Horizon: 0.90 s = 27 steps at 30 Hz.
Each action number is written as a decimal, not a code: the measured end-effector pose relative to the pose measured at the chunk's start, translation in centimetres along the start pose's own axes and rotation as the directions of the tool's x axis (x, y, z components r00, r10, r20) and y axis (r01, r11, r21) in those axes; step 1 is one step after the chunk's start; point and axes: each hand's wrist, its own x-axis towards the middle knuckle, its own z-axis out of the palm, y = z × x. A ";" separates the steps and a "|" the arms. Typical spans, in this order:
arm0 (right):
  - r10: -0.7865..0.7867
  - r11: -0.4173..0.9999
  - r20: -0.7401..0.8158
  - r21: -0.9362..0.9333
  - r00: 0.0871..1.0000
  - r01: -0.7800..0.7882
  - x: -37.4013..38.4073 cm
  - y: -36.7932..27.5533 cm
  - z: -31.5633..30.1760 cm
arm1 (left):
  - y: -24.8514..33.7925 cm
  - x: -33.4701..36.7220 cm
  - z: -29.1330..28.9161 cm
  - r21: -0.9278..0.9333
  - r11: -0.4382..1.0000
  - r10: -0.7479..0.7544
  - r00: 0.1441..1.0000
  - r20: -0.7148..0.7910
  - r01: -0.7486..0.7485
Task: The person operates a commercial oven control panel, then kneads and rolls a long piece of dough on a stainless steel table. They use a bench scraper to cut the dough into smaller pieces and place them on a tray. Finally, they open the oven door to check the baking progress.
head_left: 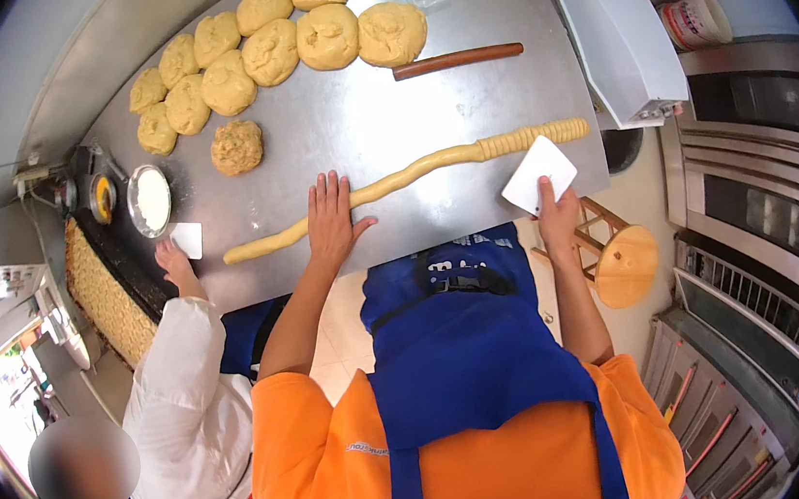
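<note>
A long rope of yellow dough (425, 164) stretches across the steel table (328, 125). Its right end is marked off into many thin, closely set slices (548, 132). My left hand (329, 220) lies flat on the rope left of its middle, fingers stretched out. In my right hand (556, 211) is a white dough scraper (540, 176), gripped at its near edge; its far corner reaches the rope where the cuts begin. Beyond the rope lies a brown rolling pin (458, 60). A rough lump of dough (237, 148) sits at the left.
Several round dough balls (272, 52) stand in rows at the far left. A co-worker in white (187, 408) holds another white scraper (187, 241) beside a bowl of flour (150, 201). A white machine (613, 37) borders the table's right; a wooden stool (626, 266) stands below.
</note>
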 end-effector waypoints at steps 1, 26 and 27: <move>0.026 1.000 -0.005 0.005 1.000 -0.026 -0.8 0.0 1.2 | -0.3 -1.2 0.5 0.010 1.000 -0.010 1.000 0.009 0.010; -0.603 0.681 0.086 -0.462 0.793 0.568 -0.4 -1.8 6.6 | 14.8 16.8 6.3 -0.631 0.775 -0.007 0.999 0.034 0.027; -0.557 0.670 0.138 -0.508 0.819 0.542 -0.4 -1.2 7.4 | 15.0 17.1 6.1 -0.631 0.775 -0.009 0.999 0.048 0.037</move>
